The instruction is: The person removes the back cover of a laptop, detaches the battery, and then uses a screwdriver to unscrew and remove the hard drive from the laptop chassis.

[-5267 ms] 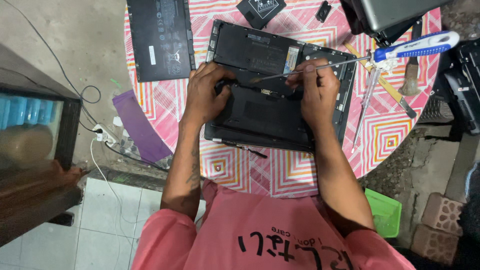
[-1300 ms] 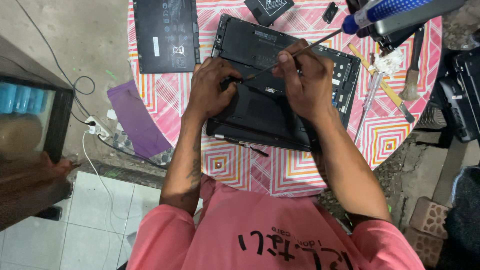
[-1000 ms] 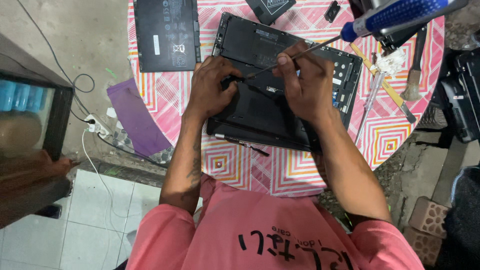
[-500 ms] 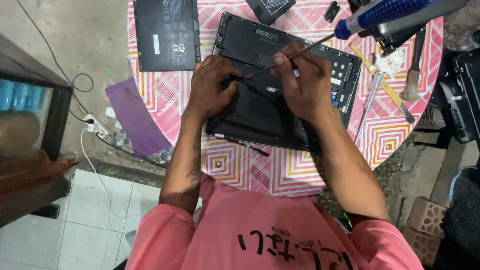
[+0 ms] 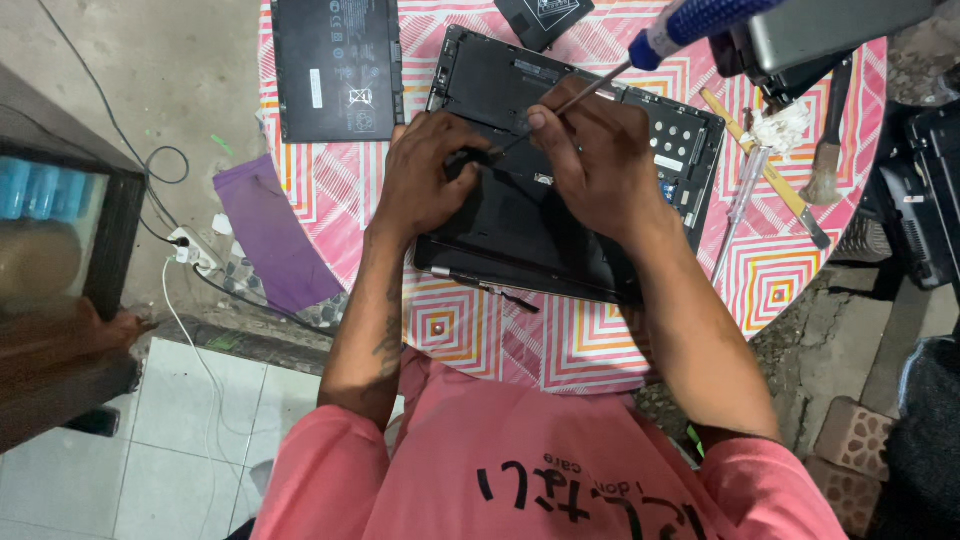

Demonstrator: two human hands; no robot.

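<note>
My right hand (image 5: 600,165) still pinches the blue-handled screwdriver (image 5: 640,55), its handle now tilted higher than a second ago, tip down inside the open laptop (image 5: 560,200) on the table (image 5: 500,330). My left hand (image 5: 430,175) stays curled, pressing beside the tip, so I judge the same spot is being worked.

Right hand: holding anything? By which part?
Yes: the right hand grips the screwdriver by its thin metal shaft, below the blue handle, tip down at the opened laptop. The left hand rests on the laptop, holding nothing visible.
</note>
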